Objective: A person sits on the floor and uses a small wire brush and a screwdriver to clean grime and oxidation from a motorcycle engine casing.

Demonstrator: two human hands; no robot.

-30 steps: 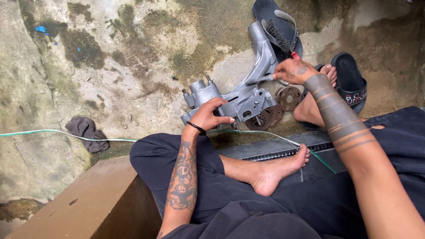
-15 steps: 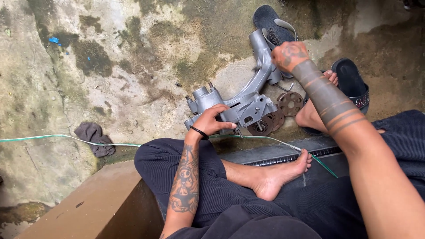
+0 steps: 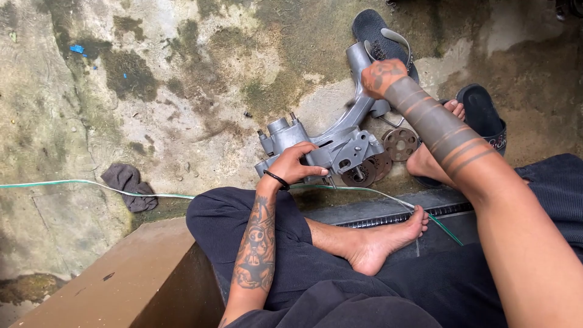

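Fingers of right hand (image 3: pixel 381 76) higher up gray metal casting (image 3: pixel 331 143) than before

A single head-worn camera looks steeply downward and forward over the seated person's own lap. Folded legs fill the lower frame at close range. The left hand (image 3: pixel 299 164) and right hand (image 3: pixel 381 76) lie mid-frame, at arm's reach. The stained concrete floor (image 3: pixel 152 91) occupies the upper frame, farthest away. No second view exists.
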